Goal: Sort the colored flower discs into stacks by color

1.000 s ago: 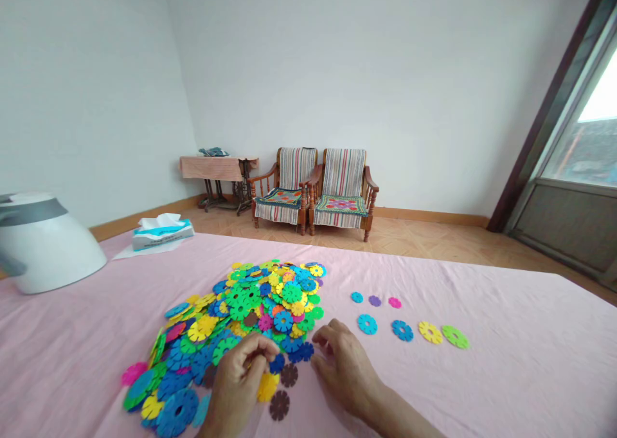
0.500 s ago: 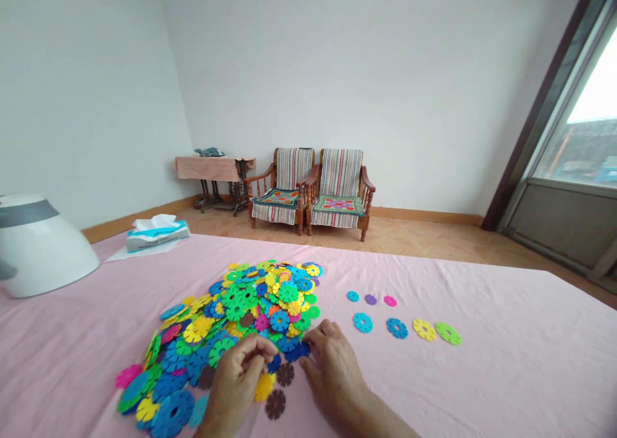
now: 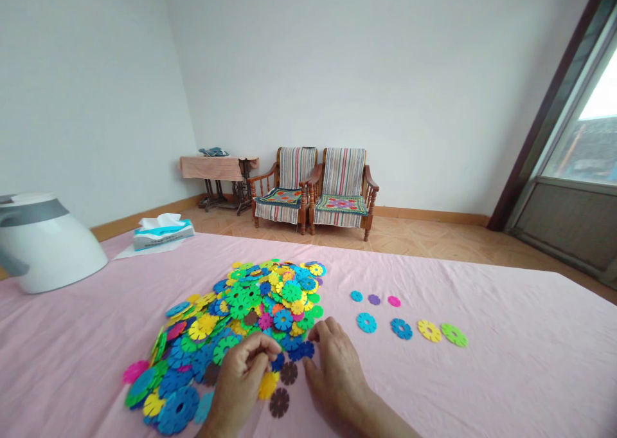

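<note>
A heap of colourful plastic snowflake discs [image 3: 241,316] lies on the pink cloth [image 3: 506,374]. My left hand [image 3: 241,380] rests at the heap's near edge with fingers curled in a pinch over a yellow disc [image 3: 268,385]; whether it grips the disc is hidden. My right hand [image 3: 335,367] lies beside it, fingers bent, fingertips touching dark blue discs [image 3: 301,350] at the heap's edge. Two brown discs [image 3: 284,386] sit between my hands.
To the right, three small discs [image 3: 375,299] and several larger ones [image 3: 409,330] lie in two rows. A white appliance [image 3: 43,242] and a tissue box [image 3: 162,230] stand at the left. Two striped wooden armchairs [image 3: 313,190] and a small table [image 3: 219,168] stand by the far wall.
My right hand has slid left to the heap's edge, onto the dark blue discs. My left hand stays pinched over the yellow disc. The view shifted slightly.
</note>
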Demonstrator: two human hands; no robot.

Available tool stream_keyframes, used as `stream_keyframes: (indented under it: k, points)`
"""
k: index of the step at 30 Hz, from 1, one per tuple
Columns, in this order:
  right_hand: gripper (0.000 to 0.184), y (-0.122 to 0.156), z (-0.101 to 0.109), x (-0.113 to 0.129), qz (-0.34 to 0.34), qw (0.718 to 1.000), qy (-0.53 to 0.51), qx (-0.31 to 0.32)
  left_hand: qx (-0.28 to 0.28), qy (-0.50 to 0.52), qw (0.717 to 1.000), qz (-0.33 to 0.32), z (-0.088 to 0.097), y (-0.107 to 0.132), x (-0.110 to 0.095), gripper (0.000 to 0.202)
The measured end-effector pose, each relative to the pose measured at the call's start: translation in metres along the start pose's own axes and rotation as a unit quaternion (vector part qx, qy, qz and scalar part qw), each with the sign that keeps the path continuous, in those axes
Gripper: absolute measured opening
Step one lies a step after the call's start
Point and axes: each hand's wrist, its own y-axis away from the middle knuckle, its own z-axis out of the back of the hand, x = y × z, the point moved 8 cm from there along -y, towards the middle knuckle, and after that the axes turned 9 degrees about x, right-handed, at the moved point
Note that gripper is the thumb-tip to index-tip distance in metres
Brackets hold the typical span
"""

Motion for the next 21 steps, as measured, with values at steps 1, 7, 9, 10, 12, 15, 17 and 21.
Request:
stream_keyframes:
  k: [1, 7, 9, 10, 12, 15, 17, 21]
  points:
    - [0.023, 0.0, 0.0, 0.001, 0.005, 1.0, 0.003, 0.001, -0.001, 0.001, 1.0, 0.001, 0.0, 0.0, 0.0, 0.02]
    - [0.017, 0.0, -0.001, 0.001, 0.013, 1.0, 0.01, 0.004, 0.007, 0.004, 1.0, 0.0, -0.001, 0.001, 0.0, 0.02]
    - [0.018, -0.001, 0.0, -0.001, -0.002, 1.0, 0.002, -0.003, 0.008, 0.004, 1.0, 0.003, -0.001, 0.0, 0.002, 0.02]
    - [0.019, -0.002, 0.0, -0.002, -0.013, 1.0, -0.007, -0.003, 0.008, 0.004, 1.0, 0.004, -0.001, 0.0, 0.004, 0.02]
    - [0.018, -0.003, -0.001, -0.007, -0.043, 0.998, -0.041, 0.017, 0.01, 0.006, 1.0, 0.008, -0.001, 0.0, 0.005, 0.02]
    - [0.014, -0.007, 0.008, -0.018, -0.072, 0.99, -0.109, 0.048, 0.01, 0.011, 1.0, 0.013, -0.001, -0.001, 0.004, 0.02]
    - [0.012, -0.012, 0.031, -0.032, -0.066, 0.99, -0.125, 0.028, 0.006, 0.016, 1.0, 0.016, 0.0, -0.001, 0.001, 0.02]
    - [0.007, -0.022, 0.098, -0.1, -0.121, 0.988, -0.064, -0.066, 0.005, 0.026, 0.999, 0.02, -0.001, 0.0, 0.001, 0.019]
